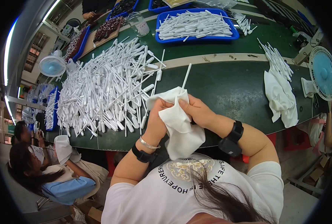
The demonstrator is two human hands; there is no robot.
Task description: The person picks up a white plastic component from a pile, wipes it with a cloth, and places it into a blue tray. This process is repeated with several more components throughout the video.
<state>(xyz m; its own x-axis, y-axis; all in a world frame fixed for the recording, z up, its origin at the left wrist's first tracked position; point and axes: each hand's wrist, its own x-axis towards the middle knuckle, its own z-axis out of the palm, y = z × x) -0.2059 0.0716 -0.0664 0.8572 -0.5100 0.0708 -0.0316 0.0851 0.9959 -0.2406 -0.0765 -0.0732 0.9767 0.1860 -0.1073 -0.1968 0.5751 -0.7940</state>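
White stick (187, 75) projected upward from a white cloth (181, 130) between the two hands, its lower part hidden in the folds.

Head view: the left hand (157, 112) was clamped on the cloth from the left; the right hand (197, 111) pinched it from the right, thumb uppermost. Whether any fingertip bore directly on the stick could not be told.

Slippage was the first hazard: with the grip apparently taken through fabric, a loose fold could have let the stick slide out. Bending was the second: the exposed shaft looked slender, and uneven twisting by the right hand could have flexed it.

Scatter was the third. A loose pile of white sticks (106, 86) lay on the surface (225, 87) to the left of the left hand, its nearest pieces just beside that wrist. An outward swing of the left forearm could have swept pieces off the near edge.

Well to the right of the right hand, a second cloth (281, 99) lay against a bundle of white sticks (277, 61); a careless pull on that cloth could have dragged the bundle out of order.
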